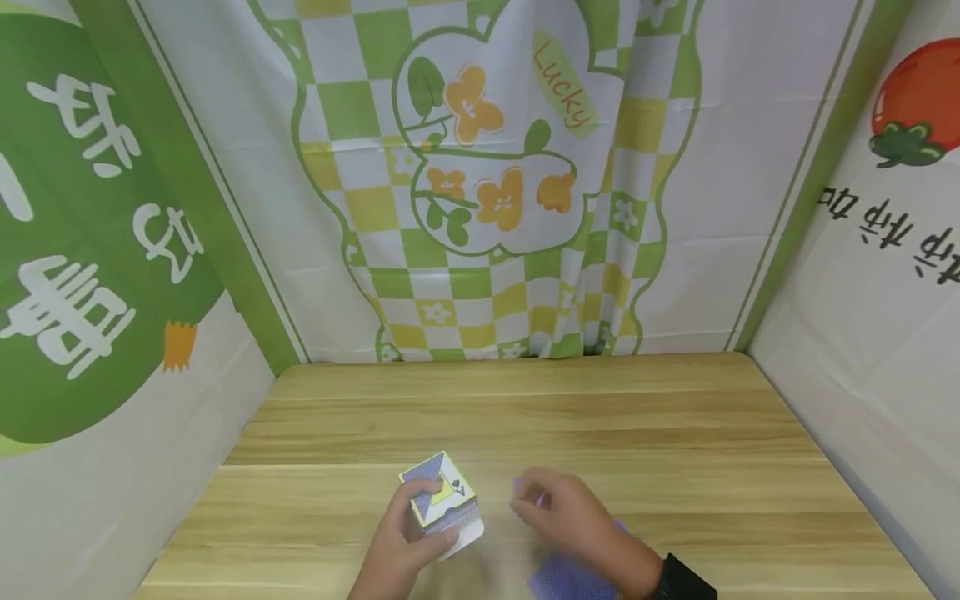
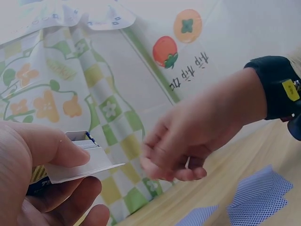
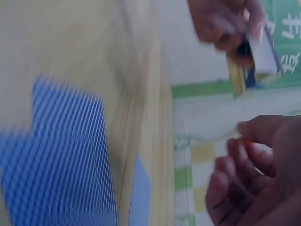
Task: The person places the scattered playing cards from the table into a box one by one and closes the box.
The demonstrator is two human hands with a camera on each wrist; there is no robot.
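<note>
My left hand [image 1: 408, 533] grips a playing-card box [image 1: 442, 492] with an ace design on its face. The box's white end flap [image 2: 84, 165] is folded out under the thumb, and the edges of the cards inside show behind it. To the right, my right hand [image 1: 562, 508] hovers over the table with fingers loosely bent and nothing visible between them. In the right wrist view, its thumb and fingertips stand apart. Below it lie several blue-patterned playing cards [image 2: 258, 197], overlapping, face down. A separate card [image 3: 140, 193] lies near them, mostly behind the hand in the head view.
The wooden table [image 1: 337, 417] stretches from under both hands to a patterned curtain [image 1: 495, 275] at the back. Printed cloth walls close in the left and right sides. A black band [image 1: 682, 579] sits on the right wrist.
</note>
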